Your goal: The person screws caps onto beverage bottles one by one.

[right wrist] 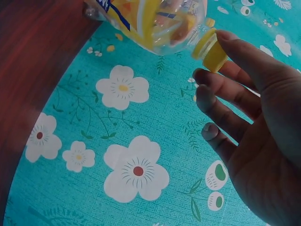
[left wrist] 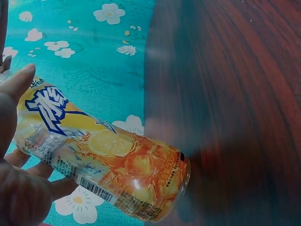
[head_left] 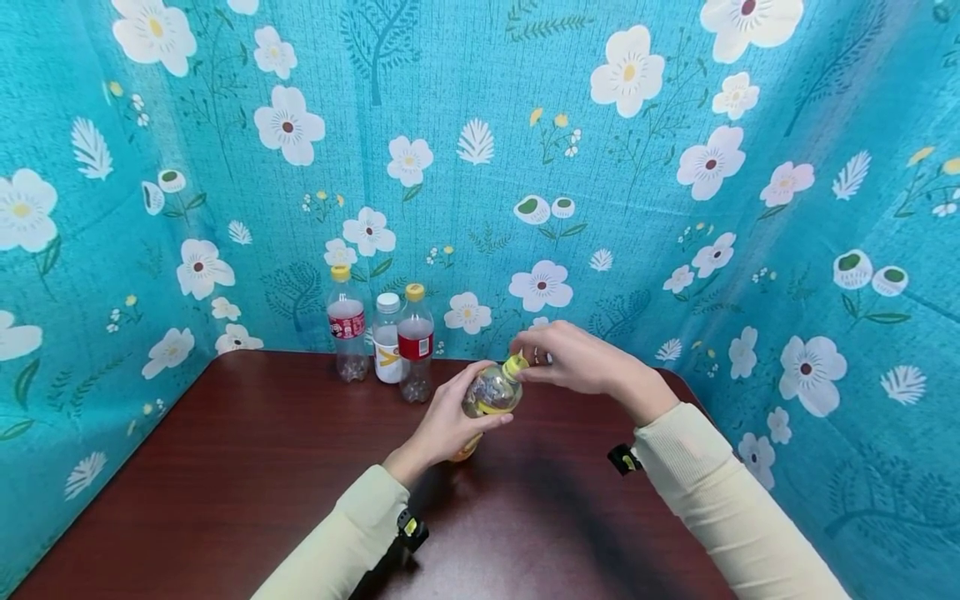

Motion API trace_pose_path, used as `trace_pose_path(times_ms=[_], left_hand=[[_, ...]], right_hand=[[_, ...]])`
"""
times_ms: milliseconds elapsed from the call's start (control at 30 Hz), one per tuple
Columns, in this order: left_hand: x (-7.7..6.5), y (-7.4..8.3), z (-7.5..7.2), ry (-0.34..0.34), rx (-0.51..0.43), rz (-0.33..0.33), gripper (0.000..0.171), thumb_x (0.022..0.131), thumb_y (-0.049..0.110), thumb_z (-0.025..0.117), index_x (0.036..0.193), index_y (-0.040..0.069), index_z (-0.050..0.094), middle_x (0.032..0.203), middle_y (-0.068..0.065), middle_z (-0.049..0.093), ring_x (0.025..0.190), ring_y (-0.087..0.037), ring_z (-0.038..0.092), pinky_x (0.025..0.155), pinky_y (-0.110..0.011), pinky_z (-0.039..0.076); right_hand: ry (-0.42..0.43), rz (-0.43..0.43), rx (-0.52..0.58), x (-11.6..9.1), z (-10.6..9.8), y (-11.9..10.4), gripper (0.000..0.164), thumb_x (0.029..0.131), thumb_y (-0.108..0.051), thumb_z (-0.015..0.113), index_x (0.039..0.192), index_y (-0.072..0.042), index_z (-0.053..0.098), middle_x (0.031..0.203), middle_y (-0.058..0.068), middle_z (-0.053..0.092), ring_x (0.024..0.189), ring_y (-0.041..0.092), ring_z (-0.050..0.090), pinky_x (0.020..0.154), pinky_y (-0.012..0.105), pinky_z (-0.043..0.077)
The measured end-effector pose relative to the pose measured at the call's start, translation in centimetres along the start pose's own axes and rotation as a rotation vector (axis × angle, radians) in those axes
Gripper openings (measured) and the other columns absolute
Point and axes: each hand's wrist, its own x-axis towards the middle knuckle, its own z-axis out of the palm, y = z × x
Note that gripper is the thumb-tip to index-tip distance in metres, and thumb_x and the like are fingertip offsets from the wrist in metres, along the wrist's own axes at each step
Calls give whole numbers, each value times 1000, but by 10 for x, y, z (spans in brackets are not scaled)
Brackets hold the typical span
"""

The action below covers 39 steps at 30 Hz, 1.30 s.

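Note:
A clear plastic tea bottle (left wrist: 136,165) with a yellow-orange lemon label is held tilted above the table, its neck leaning up and to the right in the head view. My left hand (head_left: 442,417) grips the bottle round its upper body, thumb on the near side, fingers behind. At the neck, my right hand (head_left: 573,358) pinches the yellow bottle cap (right wrist: 215,56) between thumb and index finger. In the right wrist view its other fingers are loosely bent beside the cap, touching nothing. The bottle looks drained, with no liquid showing inside.
At the back left of the dark red-brown table (head_left: 262,467) stand two clear bottles with red labels and yellow caps, one at left (head_left: 347,325) and one at right (head_left: 416,346). A white-capped bottle (head_left: 387,342) is between them. Blue flowered cloth (head_left: 450,225) hangs behind the table.

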Motion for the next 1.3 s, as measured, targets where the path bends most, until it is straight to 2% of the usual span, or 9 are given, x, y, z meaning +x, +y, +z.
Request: trace_pose_path(times_ms=[400,500,600,733,900,1000,1100,1167,1300], left_hand=[[3,-2,0,-4,-30,11,74,73,43,78,135,35,40,125,12,52,109,-9,52,86,-32,50],[4,-2,-1,-9,-20,12,74,73,43,78,136,33,40,125,12,53,108,-9,53,86,-32,50],[4,-1,-1,-14,-8,12,75,73,44,77,137,32,40,125,11,53,107,-9,54,86,-32,50],[2,0,0,-22,-4,3,76,73,44,77,137,36,38,126,11,53,108,-8,53,86,-31,49],[2,0,1,-20,0,1,75,74,43,77,137,35,38,125,12,53,108,-8,53,87,-31,49],[2,0,1,-15,-3,0,75,74,42,77,138,30,39,124,12,53,109,-8,52,87,-32,49],[1,-1,0,-12,-9,-3,75,74,41,78,137,33,39,125,12,53,109,-8,52,88,-33,48],[1,-2,-1,-13,-15,-2,75,74,41,78,137,32,39,125,12,53,110,-8,52,89,-34,48],[0,-2,-1,-10,-20,1,74,74,41,78,137,32,39,126,12,52,110,-9,51,89,-35,48]], right_hand=[[5,-28,-7,3,-2,0,24,84,-24,71,107,-16,69,88,-14,62,73,4,55,64,22,49],[12,-4,-15,4,-3,-1,22,85,-27,70,104,-17,69,78,-12,60,66,5,52,58,22,46],[23,60,-66,6,-2,-3,15,86,-35,67,87,-20,68,62,-8,50,55,8,46,48,24,39],[49,165,-228,8,4,-4,42,89,-52,56,58,-24,53,51,-5,39,47,11,38,42,27,30],[75,256,-297,7,5,-4,56,90,-64,40,50,-26,50,49,-5,39,47,12,39,41,30,31],[58,270,-213,3,-1,-3,47,92,-60,40,67,-27,62,57,-7,49,53,10,47,47,29,38],[20,239,-86,-3,-7,-3,32,93,-51,48,102,-25,65,77,-10,58,65,8,55,57,29,45],[-18,205,-12,-7,-9,-3,38,93,-46,53,125,-25,55,92,-10,60,75,6,58,66,29,48],[-58,121,57,-9,-7,-3,48,90,-34,63,135,-27,46,102,-6,58,83,6,59,74,31,49]])
